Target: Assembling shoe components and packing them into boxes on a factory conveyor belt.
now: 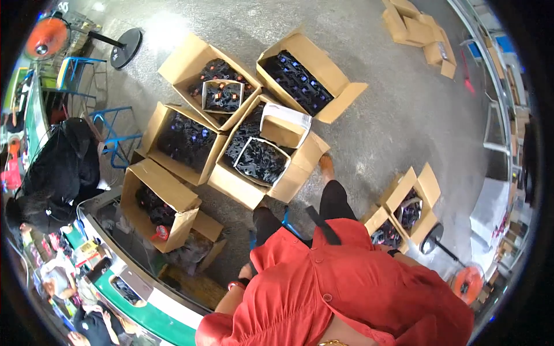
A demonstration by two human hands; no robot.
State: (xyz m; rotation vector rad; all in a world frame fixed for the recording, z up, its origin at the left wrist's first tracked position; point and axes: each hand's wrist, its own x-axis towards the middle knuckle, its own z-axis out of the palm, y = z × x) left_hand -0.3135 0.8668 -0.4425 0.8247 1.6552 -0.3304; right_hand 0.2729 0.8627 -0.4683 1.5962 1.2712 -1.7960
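My left hand (pixel 247 271) is low beside my left thigh, near the blue stool (pixel 288 222) under me. Its fingers are too hidden to read. A red band (pixel 235 285) circles that wrist. My right forearm (pixel 407 260) reaches out behind my red shirt, wearing a black wristband (pixel 393 252); the shirt hides most of that hand, close to a small open carton (pixel 376 219) of dark parts. Between my feet and beyond stands a large open carton (pixel 300 173), filled with black plastic parts (pixel 245 135) and a smaller white-edged box (pixel 262 160).
More open cartons (pixel 340 106) of black parts with blue or orange pieces crowd ahead and left. A green-topped workbench (pixel 135 308) runs along my left, with people beyond it. Pedestal fans (pixel 467 284) stand right and far left. Flattened cardboard (pixel 424 32) lies far right.
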